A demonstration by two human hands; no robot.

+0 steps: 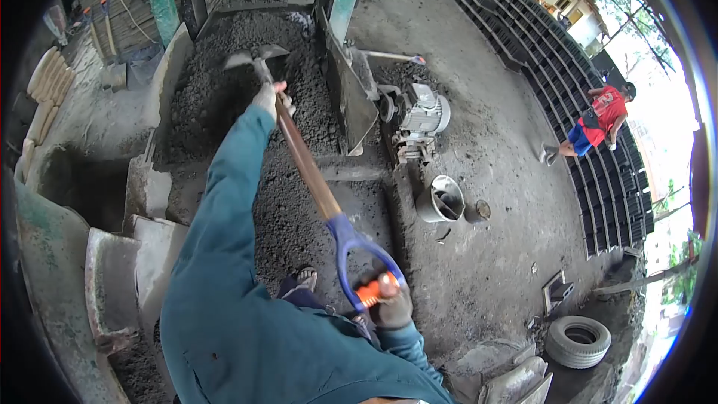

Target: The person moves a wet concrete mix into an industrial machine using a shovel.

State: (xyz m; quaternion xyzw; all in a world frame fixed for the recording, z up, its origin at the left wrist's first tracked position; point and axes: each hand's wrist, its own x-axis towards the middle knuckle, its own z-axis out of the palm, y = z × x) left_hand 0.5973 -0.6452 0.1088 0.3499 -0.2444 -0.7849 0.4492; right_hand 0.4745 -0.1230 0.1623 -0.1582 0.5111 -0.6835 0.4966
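My left hand (271, 99), in a pale glove with bare fingertips, is wrapped round the shaft of a shovel (307, 168) close to its blade. At the other end my right hand (393, 305), also gloved, grips the orange bar of the blue D-shaped handle (369, 258). The shovel's metal blade (258, 57) lies over a heap of dark, crumbly mix (224, 108) between low walls. More of that loose mix covers the floor below the shaft. My feet, in sandals (307, 278), stand near the handle.
An electric motor (425, 111) stands right of the heap, with a bucket (441, 200) and a small can (479, 212) nearby. A square pit (93, 187) opens at left. A tire (578, 342) lies lower right. A person in red (600, 116) walks beside long stacked racks (557, 67).
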